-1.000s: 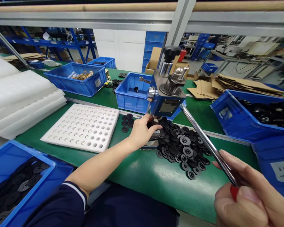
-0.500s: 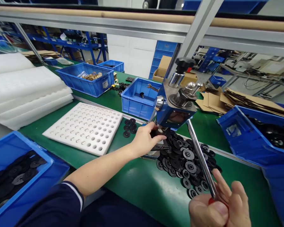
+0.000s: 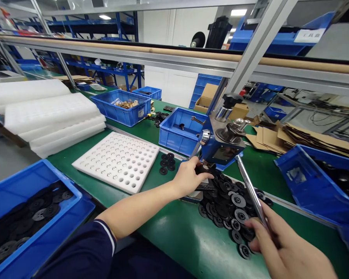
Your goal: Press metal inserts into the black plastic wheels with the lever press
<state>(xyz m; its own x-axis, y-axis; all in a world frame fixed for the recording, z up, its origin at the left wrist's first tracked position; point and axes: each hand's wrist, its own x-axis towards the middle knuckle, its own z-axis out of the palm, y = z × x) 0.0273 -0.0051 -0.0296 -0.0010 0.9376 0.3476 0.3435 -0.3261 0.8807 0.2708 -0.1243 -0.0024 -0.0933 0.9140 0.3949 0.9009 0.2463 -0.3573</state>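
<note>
A blue hand press (image 3: 223, 145) with a black top knob stands on the green bench. My left hand (image 3: 189, 179) is at the foot of the press, thumb and fingers closed around a black disc (image 3: 204, 169), partly hidden by the fingers. My right hand (image 3: 287, 244) is closed around the lower end of the steel press lever (image 3: 251, 190), its grip covered by the fingers. Between the hands lies a heap of black and grey discs (image 3: 238, 200). Several loose black discs (image 3: 167, 162) lie left of the press.
A white foam tray (image 3: 119, 159) holds rows of small metal pieces. Blue bins stand around: one with black discs (image 3: 75, 197), one with brass parts (image 3: 125, 112), one with a wrench (image 3: 174, 135), one at right (image 3: 296, 166). Cardboard sheets (image 3: 267, 137) lie behind.
The view has tilted up and shifted left. My right hand has changed its hold, fingers now wrapped over the lever end where a red grip showed. My left hand stays at the press.
</note>
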